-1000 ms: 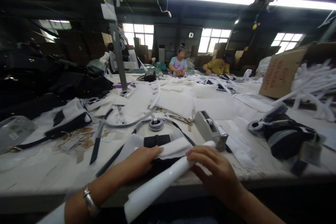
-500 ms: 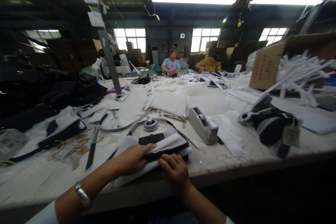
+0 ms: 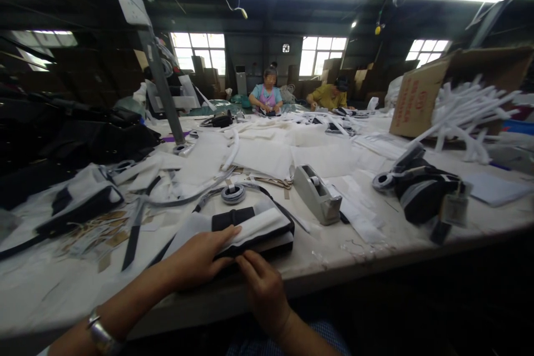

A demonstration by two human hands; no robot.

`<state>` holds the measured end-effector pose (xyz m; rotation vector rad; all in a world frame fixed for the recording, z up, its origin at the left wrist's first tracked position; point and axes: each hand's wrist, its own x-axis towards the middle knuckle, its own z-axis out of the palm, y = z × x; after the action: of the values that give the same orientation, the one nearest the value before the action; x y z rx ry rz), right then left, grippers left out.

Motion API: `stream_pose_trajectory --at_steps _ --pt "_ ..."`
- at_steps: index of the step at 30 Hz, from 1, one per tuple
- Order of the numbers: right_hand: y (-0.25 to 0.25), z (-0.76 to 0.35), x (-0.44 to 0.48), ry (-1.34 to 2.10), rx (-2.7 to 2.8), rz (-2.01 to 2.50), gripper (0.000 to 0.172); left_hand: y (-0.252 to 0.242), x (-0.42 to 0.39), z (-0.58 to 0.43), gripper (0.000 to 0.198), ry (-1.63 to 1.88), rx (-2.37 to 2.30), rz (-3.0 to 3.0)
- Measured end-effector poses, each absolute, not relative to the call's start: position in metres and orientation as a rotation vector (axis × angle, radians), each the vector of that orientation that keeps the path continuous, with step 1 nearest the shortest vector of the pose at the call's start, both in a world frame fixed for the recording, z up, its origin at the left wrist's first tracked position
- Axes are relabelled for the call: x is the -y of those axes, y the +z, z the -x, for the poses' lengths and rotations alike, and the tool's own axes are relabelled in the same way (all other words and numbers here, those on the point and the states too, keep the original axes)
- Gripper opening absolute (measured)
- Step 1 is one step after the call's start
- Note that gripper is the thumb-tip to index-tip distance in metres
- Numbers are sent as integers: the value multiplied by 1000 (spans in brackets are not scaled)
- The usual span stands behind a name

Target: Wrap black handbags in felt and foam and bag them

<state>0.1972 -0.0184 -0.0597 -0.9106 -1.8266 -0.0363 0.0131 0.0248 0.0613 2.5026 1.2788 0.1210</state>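
A black bag (image 3: 233, 217) lies on the table near its front edge, partly covered by white wrapping sheet (image 3: 261, 222). My left hand (image 3: 198, 258) grips its left front part, fingers on top and thumb at the front edge. Right beside that thumb, the fingers of my right hand (image 3: 265, 286) are bent and pinched at the bag's front edge. What lies between those fingertips is hidden. Just behind the bag, its strap is bound into a wrapped coil (image 3: 232, 193). A grey tape dispenser (image 3: 317, 196) stands to the right of the bag.
Paper tags (image 3: 98, 233) and another wrapped bag (image 3: 81, 200) lie left. A black bag (image 3: 429, 189) sits right, before a carton (image 3: 411, 100) of white strips. A metal post (image 3: 161, 83) rises at left. Two people (image 3: 267, 97) work across the table.
The white sheet that stuck out along the bag's front edge no longer shows there. My right hand has moved left along that edge to meet my left thumb. The view has shifted slightly.
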Motion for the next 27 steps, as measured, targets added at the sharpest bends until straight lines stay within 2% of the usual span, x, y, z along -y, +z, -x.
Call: stream_pose_trajectory --at_steps 5,8,13,19,23,25,27 --pt "-44 -222 22 207 1892 778 36 41 -14 -17 76 110 -1359 -2561" --pt "-18 -254 17 24 1965 753 38 24 -7 -21 76 173 -1441 -2628" --pt "17 -300 -16 -342 2367 811 56 13 -2 -22 74 213 -1462 -2766" --pt "-14 -315 -34 -325 2403 690 41 -1 0 -23 84 207 -1459 -2909" --pt "-32 -313 -29 -267 2320 728 39 6 -1 -37 87 -41 -1529 -2905" --pt "-31 -312 -28 -254 2312 726 38 22 -5 -51 81 -192 -1562 -2904" --pt "-28 -312 -29 -251 2299 729 36 39 -12 -68 67 -235 -1507 -2959"
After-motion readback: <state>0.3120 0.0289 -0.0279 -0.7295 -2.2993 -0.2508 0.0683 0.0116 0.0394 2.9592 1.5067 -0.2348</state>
